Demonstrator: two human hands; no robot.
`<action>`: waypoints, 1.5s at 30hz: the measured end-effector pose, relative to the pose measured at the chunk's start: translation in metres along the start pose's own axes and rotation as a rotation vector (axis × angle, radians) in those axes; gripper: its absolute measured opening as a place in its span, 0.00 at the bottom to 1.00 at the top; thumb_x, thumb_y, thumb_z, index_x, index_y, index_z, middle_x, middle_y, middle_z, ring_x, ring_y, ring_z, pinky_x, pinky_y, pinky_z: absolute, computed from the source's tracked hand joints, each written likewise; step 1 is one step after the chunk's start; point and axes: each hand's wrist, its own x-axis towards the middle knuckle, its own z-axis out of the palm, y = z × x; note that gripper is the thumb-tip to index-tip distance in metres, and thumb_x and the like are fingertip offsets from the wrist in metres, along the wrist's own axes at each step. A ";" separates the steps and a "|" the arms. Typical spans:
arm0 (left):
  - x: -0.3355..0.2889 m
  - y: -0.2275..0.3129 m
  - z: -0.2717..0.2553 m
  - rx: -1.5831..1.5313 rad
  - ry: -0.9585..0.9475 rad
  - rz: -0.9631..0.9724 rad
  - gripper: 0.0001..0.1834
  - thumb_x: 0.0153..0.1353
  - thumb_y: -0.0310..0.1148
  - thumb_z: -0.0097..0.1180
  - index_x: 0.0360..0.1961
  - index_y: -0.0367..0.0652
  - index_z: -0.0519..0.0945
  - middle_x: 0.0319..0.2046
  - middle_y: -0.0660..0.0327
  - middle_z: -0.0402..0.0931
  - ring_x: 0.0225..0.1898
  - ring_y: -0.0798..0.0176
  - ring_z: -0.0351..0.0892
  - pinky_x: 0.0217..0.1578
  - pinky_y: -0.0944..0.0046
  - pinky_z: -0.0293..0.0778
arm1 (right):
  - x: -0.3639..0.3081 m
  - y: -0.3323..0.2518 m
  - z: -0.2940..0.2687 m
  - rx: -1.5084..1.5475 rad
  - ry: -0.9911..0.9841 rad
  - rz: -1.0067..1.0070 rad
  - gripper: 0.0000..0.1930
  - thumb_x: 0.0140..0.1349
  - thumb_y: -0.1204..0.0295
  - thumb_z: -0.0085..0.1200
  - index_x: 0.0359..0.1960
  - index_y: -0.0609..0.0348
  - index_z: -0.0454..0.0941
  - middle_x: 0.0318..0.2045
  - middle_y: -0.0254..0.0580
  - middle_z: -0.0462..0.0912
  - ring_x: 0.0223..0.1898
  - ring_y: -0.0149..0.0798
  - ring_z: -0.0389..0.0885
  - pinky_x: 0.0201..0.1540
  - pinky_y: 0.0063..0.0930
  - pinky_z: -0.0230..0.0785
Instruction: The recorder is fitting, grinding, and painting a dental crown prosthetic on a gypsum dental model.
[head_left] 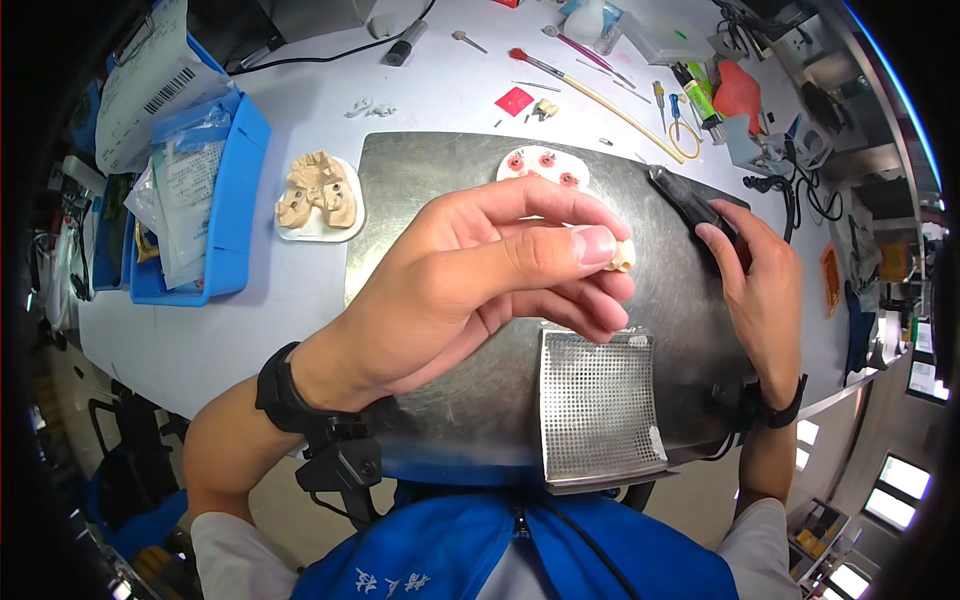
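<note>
Left hand (460,270): grip closed on crown (625,256), held up over metal plate (420,170). Right hand (762,270): grip around black tool (684,198), near plate's far right corner. Mesh tray (600,410) at plate's near edge; tan cast (320,192) on bench (300,110), beside plate's left edge.

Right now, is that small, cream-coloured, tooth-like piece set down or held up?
Held up: the left hand pinches the small cream-coloured piece between thumb and fingers, over the grey metal board.
</note>
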 end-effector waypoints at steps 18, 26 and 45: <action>0.003 -0.016 -0.001 -0.087 -0.142 -0.066 0.19 0.80 0.32 0.49 0.63 0.30 0.73 0.46 0.53 0.81 0.43 0.58 0.87 0.49 0.59 0.83 | -0.055 0.089 -0.034 1.067 -0.188 0.600 0.20 0.62 0.63 0.71 0.43 0.58 0.71 0.25 0.28 0.69 0.16 0.19 0.58 0.17 0.20 0.55; 0.004 -0.023 -0.009 -0.068 -0.149 -0.065 0.16 0.79 0.32 0.51 0.60 0.33 0.74 0.48 0.51 0.81 0.46 0.58 0.86 0.52 0.61 0.81 | -0.030 -0.012 -0.042 1.321 -0.262 -0.190 0.28 0.64 0.53 0.67 0.52 0.56 0.65 0.34 0.42 0.72 0.37 0.55 0.89 0.42 0.48 0.88; 0.006 -0.038 -0.005 0.028 -0.005 -0.055 0.12 0.79 0.30 0.50 0.59 0.37 0.72 0.50 0.53 0.79 0.52 0.62 0.79 0.58 0.57 0.76 | -0.031 -0.058 0.013 0.795 -0.037 -0.530 0.12 0.69 0.71 0.60 0.43 0.65 0.70 0.23 0.45 0.77 0.48 0.66 0.89 0.53 0.54 0.83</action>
